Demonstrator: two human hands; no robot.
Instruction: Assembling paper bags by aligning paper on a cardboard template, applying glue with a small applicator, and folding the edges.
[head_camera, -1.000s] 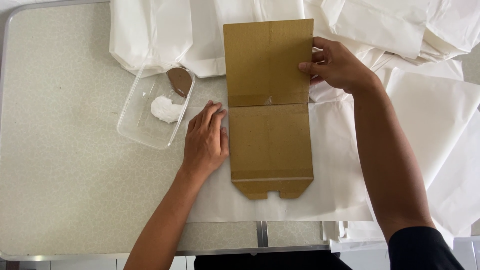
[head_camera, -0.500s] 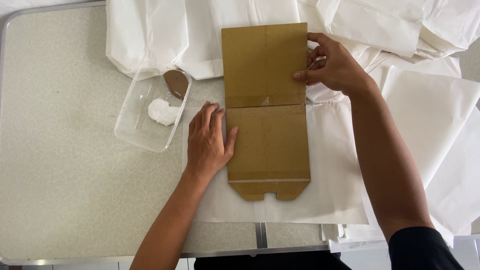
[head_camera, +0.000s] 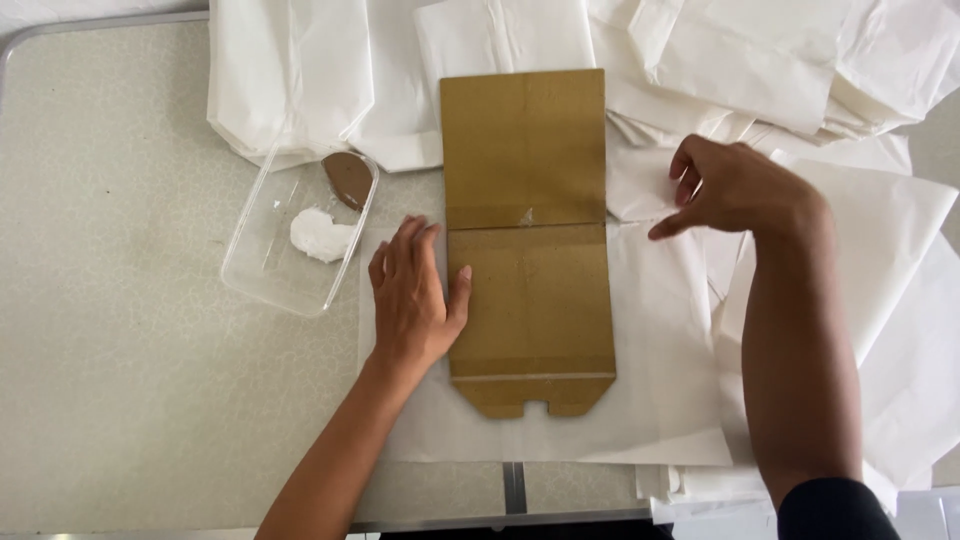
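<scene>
A flat brown cardboard piece (head_camera: 528, 240) with a crease across its middle lies on a white paper sheet (head_camera: 660, 400) in the middle of the table. My left hand (head_camera: 415, 295) rests flat beside its left edge, thumb touching the cardboard. My right hand (head_camera: 735, 187) is off the cardboard, to its right, fingers loosely curled, fingertips touching the edge of a white paper fold (head_camera: 640, 185). It holds nothing that I can see.
A clear plastic tray (head_camera: 262, 250) holding white paste and a brown spatula-like piece (head_camera: 350, 178) sits left of the cardboard. Stacks of folded white paper (head_camera: 760, 70) cover the back and right side. The grey speckled table (head_camera: 120, 380) stretches to the left.
My right hand has let go of the cardboard's upper right edge and moved right onto the white paper. My left hand stays beside the cardboard.
</scene>
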